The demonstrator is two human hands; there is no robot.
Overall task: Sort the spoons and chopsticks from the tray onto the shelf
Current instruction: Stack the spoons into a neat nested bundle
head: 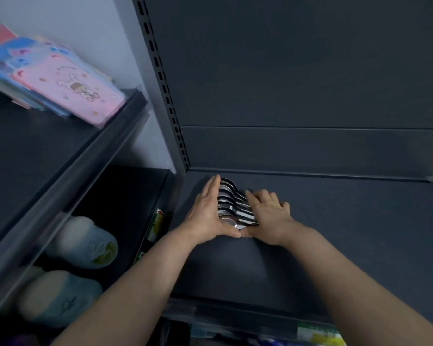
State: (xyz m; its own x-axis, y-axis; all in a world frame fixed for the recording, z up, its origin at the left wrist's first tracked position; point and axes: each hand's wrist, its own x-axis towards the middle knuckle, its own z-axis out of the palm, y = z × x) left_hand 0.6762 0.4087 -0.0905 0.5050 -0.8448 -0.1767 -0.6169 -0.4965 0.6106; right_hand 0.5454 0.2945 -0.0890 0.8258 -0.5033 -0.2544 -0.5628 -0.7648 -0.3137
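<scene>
Several metal spoons lie side by side in a row on the dark shelf board, near its back left corner. My left hand presses its straight fingers against the bowl ends on the left of the row. My right hand lies flat over the handles on the right, fingers spread. The two thumbs nearly meet at the front of the row. No chopsticks and no tray are in view.
The shelf's slotted upright and dark back panel rise behind. On a neighbouring shelf to the left lie pink and blue packets. Pale slippers sit on a lower left shelf. Green-labelled goods show below the front edge.
</scene>
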